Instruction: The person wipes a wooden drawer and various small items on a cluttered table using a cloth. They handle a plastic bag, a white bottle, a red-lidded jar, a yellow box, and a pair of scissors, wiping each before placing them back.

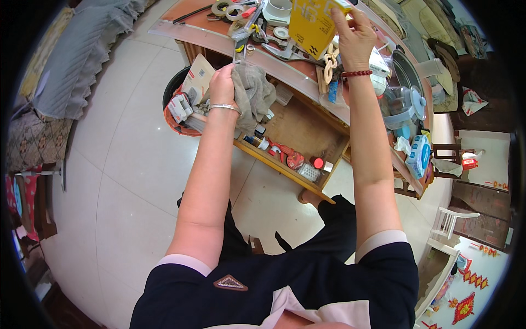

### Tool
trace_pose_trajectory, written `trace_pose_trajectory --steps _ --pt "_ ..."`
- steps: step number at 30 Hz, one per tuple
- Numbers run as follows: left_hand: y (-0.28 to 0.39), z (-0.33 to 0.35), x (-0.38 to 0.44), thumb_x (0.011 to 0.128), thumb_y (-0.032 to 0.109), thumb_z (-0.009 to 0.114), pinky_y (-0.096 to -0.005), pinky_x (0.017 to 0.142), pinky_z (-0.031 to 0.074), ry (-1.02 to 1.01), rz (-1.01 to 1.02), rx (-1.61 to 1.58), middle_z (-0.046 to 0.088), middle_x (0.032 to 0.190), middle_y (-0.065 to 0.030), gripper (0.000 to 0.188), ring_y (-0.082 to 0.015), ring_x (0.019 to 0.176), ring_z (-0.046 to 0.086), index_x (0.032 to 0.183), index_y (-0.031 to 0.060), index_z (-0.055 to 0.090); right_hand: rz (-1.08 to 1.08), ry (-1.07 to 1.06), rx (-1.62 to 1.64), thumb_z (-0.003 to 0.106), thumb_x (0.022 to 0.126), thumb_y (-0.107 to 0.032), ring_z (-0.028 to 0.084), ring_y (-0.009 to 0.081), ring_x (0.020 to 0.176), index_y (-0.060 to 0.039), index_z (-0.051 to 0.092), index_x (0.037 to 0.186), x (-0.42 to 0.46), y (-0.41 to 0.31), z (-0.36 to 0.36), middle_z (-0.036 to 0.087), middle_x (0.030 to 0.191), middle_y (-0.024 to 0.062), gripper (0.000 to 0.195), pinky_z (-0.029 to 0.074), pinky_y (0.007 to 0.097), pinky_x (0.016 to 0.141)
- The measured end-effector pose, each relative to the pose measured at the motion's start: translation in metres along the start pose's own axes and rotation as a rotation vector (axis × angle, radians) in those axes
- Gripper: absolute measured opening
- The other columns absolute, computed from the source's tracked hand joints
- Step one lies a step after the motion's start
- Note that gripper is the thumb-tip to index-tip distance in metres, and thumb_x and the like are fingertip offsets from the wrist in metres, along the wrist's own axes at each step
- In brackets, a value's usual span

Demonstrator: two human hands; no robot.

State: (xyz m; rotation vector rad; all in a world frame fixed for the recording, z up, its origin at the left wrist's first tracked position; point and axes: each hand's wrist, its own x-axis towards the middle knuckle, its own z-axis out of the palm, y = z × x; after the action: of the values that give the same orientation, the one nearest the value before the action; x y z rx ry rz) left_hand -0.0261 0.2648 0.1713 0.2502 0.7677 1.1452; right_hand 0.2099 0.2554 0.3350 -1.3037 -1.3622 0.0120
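Note:
My left hand (223,86) grips a crumpled grey-brown cloth (252,92), which hangs over the left end of an open wooden drawer (302,117). In my right hand (356,37) is a yellow box (312,26) bearing writing, pinched at its upper right edge above the cluttered tabletop. Inside the drawer, along its front, lie a small bottle with a white cap (262,143), a red packet (294,158), a red-capped container (316,162) and a blister pack of pills (308,172). The cloth hides the drawer's left part.
A black bin (167,88) with an orange-red liner, holding cardboard and packaging, stands left of the drawer. Tape rolls (235,12) and tools crowd the tabletop. A clear lidded pitcher (400,107) and a pack of wipes (419,156) sit at the table's right side.

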Motion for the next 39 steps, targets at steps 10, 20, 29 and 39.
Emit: trace_pose_trajectory --steps 10,20,29,39 --pt "0.003 0.021 -0.047 0.094 0.021 0.057 -0.0366 0.077 0.057 -0.128 0.106 0.140 0.068 0.099 -0.0122 0.025 -0.0215 0.086 0.068 0.104 -0.0016 0.062 0.112 0.231 0.467 0.065 0.093 -0.019 0.053 0.0075 0.068 -0.0025 0.065 0.095 -0.026 -0.023 -0.042 0.059 0.075 -0.0012 0.016 0.044 0.0231 0.063" --pt "-0.024 0.058 -0.112 0.099 0.022 0.055 -0.0353 0.085 0.057 -0.706 -0.372 0.153 0.066 0.113 -0.0145 0.034 -0.0236 0.100 0.066 0.125 0.0006 0.054 0.629 0.195 0.732 0.055 0.098 -0.016 0.064 0.0142 0.080 -0.0030 0.051 0.114 -0.172 -0.062 -0.124 0.063 0.095 0.0064 0.021 0.054 0.0305 0.073" --pt "-0.105 0.054 -0.199 0.096 0.021 0.063 -0.0242 0.082 0.050 -0.483 -0.317 0.289 0.066 0.110 -0.0030 0.029 -0.0092 0.095 0.062 0.118 0.0033 0.060 0.754 -0.411 0.469 0.068 0.084 -0.013 0.054 0.0174 0.115 0.0003 0.043 0.136 -0.298 -0.103 -0.122 0.055 0.128 0.0095 0.059 0.045 0.0312 0.094" --pt "-0.104 0.054 -0.208 0.096 0.033 0.059 -0.0347 0.081 0.054 -0.453 -0.120 0.572 0.066 0.112 -0.0076 0.035 -0.0217 0.106 0.066 0.119 0.0064 0.057 0.716 0.093 0.328 0.066 0.084 -0.013 0.065 0.0192 0.080 0.0013 0.063 0.111 -0.273 -0.119 -0.242 0.069 0.091 0.0093 0.031 0.052 0.0308 0.073"
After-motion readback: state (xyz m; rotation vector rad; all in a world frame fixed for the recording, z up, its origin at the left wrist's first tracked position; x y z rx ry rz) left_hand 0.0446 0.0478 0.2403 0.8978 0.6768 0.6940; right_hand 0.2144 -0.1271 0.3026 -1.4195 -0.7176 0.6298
